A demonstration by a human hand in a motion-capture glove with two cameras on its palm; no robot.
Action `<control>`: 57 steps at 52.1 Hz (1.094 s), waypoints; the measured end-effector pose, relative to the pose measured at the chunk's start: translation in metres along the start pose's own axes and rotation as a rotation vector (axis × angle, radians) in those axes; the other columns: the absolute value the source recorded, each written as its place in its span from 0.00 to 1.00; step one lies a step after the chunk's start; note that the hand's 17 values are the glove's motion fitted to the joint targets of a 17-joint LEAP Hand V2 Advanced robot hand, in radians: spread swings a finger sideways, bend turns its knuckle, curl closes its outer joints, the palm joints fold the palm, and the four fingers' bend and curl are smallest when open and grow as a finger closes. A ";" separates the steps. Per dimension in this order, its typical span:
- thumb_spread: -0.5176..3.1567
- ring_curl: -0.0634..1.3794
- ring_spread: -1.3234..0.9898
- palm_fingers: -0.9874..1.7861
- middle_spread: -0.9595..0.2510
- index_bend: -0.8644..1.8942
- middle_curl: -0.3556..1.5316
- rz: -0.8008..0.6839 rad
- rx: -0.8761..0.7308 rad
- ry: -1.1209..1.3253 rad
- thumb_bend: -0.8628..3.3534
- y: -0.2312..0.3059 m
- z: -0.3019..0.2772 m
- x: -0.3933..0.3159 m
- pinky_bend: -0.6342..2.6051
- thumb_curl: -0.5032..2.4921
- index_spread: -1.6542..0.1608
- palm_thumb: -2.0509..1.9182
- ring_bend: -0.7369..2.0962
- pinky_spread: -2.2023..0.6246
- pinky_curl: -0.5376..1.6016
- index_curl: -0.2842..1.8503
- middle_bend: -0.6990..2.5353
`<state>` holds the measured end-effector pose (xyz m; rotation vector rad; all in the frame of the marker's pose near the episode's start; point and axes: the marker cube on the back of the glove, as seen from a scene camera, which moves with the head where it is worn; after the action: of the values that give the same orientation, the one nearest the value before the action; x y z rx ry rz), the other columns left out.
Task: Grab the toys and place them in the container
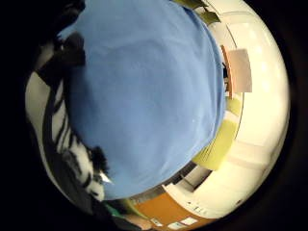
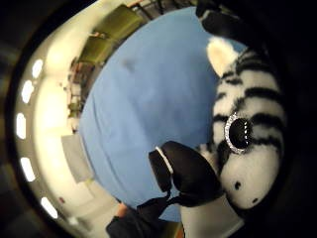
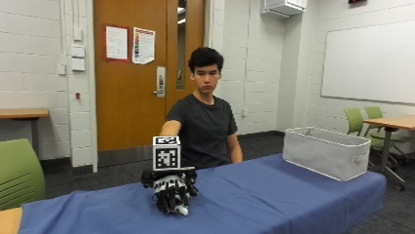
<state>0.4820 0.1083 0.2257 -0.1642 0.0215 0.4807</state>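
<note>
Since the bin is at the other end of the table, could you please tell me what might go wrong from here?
1. The gloved right hand grips the zebra toy from above, and most of its body hangs below the grip, so it might slip out in transit.
2. The grey container stands far along the blue tablecloth, so the carry is long.
3. A low carry could drag the toy on the cloth.

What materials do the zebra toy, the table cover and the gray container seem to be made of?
Zebra toy: soft plush, judging by the fuzzy striped surface and a glossy bead-like eye, probably plastic. Table cover: blue woven cloth, matte, draping over the table edge with soft folds. Container: looks like gray fabric over stiff walls, matte; what the core is made of cannot be seen. The gloved right hand grips the toy.
</note>
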 end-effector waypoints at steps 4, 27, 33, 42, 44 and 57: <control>0.44 0.20 0.45 0.41 0.71 0.37 0.35 0.007 0.029 -0.019 0.20 0.006 0.005 0.007 0.50 0.23 0.70 0.52 0.47 0.71 0.40 0.34 0.26; 0.40 0.33 0.38 0.76 0.52 0.37 0.45 0.022 0.042 0.028 0.26 0.005 -0.003 -0.019 0.49 0.33 0.71 0.67 0.63 0.62 0.41 0.31 0.40; 0.37 0.34 0.38 0.80 0.50 0.42 0.48 -0.010 0.041 -0.028 0.25 0.012 -0.014 -0.026 0.47 0.35 0.71 0.67 0.63 0.62 0.42 0.35 0.43; 0.32 0.36 0.38 0.80 0.50 0.50 0.50 -0.093 0.094 -0.056 0.25 0.020 -0.076 -0.049 0.47 0.38 0.74 0.66 0.63 0.62 0.43 0.40 0.46; 0.31 0.37 0.38 0.80 0.51 0.51 0.51 -0.102 0.105 -0.055 0.25 0.024 -0.096 -0.058 0.47 0.39 0.75 0.66 0.64 0.62 0.43 0.40 0.46; 0.27 0.39 0.39 0.78 0.52 0.52 0.52 -0.134 0.285 -0.094 0.24 0.052 -0.209 -0.151 0.48 0.42 0.77 0.66 0.65 0.62 0.45 0.43 0.48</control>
<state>0.3275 0.0503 0.0201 0.1357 -0.0130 0.3467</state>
